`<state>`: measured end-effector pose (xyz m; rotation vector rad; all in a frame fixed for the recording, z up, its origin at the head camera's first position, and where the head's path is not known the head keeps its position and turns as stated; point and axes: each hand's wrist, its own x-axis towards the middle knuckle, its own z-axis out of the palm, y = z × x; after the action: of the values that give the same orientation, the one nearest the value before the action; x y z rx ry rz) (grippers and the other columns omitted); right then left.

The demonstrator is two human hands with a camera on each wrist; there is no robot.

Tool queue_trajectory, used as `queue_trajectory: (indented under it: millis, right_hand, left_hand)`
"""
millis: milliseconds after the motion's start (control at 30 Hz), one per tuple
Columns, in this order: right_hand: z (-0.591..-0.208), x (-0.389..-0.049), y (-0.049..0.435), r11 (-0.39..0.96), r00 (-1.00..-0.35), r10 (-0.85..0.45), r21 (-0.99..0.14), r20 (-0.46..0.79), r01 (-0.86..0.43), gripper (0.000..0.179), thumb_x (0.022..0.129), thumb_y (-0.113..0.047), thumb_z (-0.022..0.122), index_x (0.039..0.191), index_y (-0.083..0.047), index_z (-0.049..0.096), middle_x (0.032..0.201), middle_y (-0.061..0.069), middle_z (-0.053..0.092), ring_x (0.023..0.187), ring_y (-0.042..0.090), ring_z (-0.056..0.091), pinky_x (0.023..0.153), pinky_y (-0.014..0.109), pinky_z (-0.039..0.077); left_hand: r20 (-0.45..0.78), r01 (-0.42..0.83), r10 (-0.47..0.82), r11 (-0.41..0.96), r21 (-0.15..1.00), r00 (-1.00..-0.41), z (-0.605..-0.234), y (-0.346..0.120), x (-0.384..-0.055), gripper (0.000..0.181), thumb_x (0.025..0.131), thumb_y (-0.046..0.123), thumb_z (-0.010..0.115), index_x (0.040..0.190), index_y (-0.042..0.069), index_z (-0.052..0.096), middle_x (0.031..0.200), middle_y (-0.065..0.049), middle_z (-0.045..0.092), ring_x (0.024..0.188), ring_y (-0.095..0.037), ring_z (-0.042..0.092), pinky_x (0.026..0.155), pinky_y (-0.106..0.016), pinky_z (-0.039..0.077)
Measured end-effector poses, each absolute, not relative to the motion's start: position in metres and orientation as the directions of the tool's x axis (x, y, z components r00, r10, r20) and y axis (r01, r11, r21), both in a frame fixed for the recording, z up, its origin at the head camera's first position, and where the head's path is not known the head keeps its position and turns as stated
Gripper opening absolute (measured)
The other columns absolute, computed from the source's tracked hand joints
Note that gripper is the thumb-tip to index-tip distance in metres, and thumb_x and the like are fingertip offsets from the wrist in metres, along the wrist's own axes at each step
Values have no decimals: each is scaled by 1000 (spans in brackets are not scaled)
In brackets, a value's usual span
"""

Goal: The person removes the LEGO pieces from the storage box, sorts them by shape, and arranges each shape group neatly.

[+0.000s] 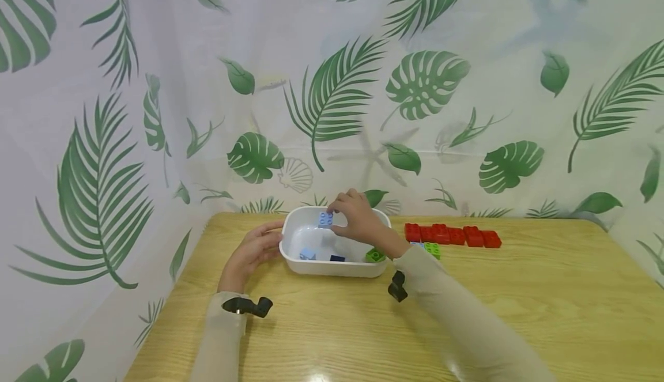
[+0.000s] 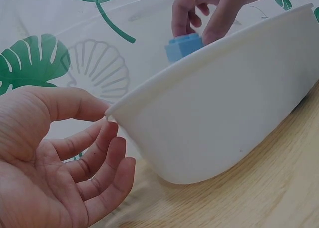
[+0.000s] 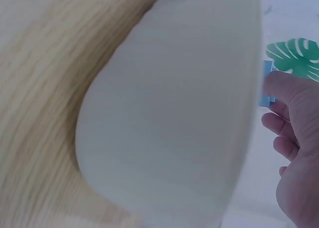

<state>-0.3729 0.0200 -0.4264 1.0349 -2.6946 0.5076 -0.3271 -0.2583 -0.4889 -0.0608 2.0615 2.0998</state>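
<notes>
Pinching a light-blue, studded plastic block (image 1: 325, 220) over the white, rounded plastic tub (image 1: 332, 268), the right hand (image 1: 359, 218) could drop it if that hold slips — and the left hand (image 1: 254, 249), pinching the tub beside it, might tilt it by pulling.

Head view's high behind left hand (image 1: 256, 248) and right hand (image 1: 359, 218), facing forward and down; wrist views sit tight, looking along each hand (the right one's tipped sideways!), both catching white tub (image 2: 219, 108) and blue block (image 2: 182, 49).

The tub (image 1: 334, 269) looks smooth plastic, the table (image 1: 321, 324) glossy wood.
</notes>
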Motion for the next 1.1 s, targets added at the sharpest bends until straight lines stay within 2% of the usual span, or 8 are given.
queue_trajectory:
  millis: [367,600,767,933,1100]
  right_hand:
    - [-416,-367,62,698,-743,-549,-278,384,-660,29,86,-20,81,113,-12,74,111,5,67,107,24,48,94,44,40]
    - [-417,-360,100,687,-706,-553,-238,441,-687,31,83,-16,83,112,-10,73,111,8,68,105,27,48,90,45,39]
    - [-422,-356,128,681,-691,-546,-229,472,-695,32,81,-13,85,110,-7,73,109,10,69,104,29,49,87,45,38]
    - [-428,-356,156,716,-714,-530,-211,457,-666,33,80,-14,86,110,-6,74,107,10,69,101,28,49,85,44,39]
    - [-430,-353,181,746,-737,-508,-200,446,-635,31,79,-12,87,107,-5,73,104,13,68,100,29,49,86,47,41]
  left_hand:
    - [-159,-161,120,-12,987,-980,-489,-258,-327,48,101,9,60,147,2,49,117,-4,72,94,-10,69,84,-27,58]
    - [-171,-173,110,-12,985,-979,-487,-258,-325,48,101,8,60,147,3,50,122,-8,71,95,-11,69,84,-27,59]
    - [-167,-169,114,-8,986,-979,-487,-257,-324,48,101,7,60,148,2,49,117,-4,72,95,-10,68,83,-27,58]
    - [-171,-172,115,-2,985,-979,-487,-258,-324,49,100,8,61,148,3,49,110,3,72,95,-10,68,83,-27,58]
    - [-178,-179,109,2,984,-978,-487,-258,-325,50,100,9,63,148,3,50,116,-1,73,94,-10,69,82,-27,58]
